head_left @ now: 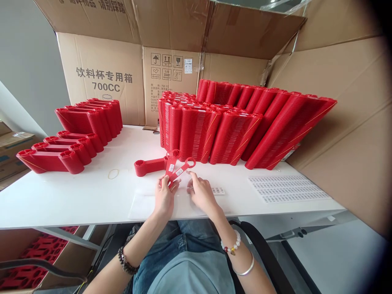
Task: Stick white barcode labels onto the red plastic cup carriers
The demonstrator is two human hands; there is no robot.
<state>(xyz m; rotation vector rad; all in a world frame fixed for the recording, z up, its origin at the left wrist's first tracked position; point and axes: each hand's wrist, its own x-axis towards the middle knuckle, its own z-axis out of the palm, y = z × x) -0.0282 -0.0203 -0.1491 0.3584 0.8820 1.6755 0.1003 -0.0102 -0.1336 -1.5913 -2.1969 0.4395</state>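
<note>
My left hand point(165, 198) is closed on several flat red plastic strips with ring-shaped ends, fanned out upward. A white barcode label shows on the front red strip point(180, 171) and another on the red strip behind it point(171, 165). My right hand point(202, 192) is just to the right of the front strip, its index finger pointing toward it and its fingers apart, with nothing visible in them. Partly under this hand lies a small label sheet point(218, 191). Behind my left hand a short stack of red strips point(150, 166) rests on the white table point(92, 196).
Tall banded stacks of red strips point(196, 130) stand behind my hands, with longer leaning stacks point(275, 126) to the right. More stacks point(73, 151) are at left, near a rubber band point(113, 174). Label sheets point(288, 188) lie right. Cardboard point(107, 61) walls the back.
</note>
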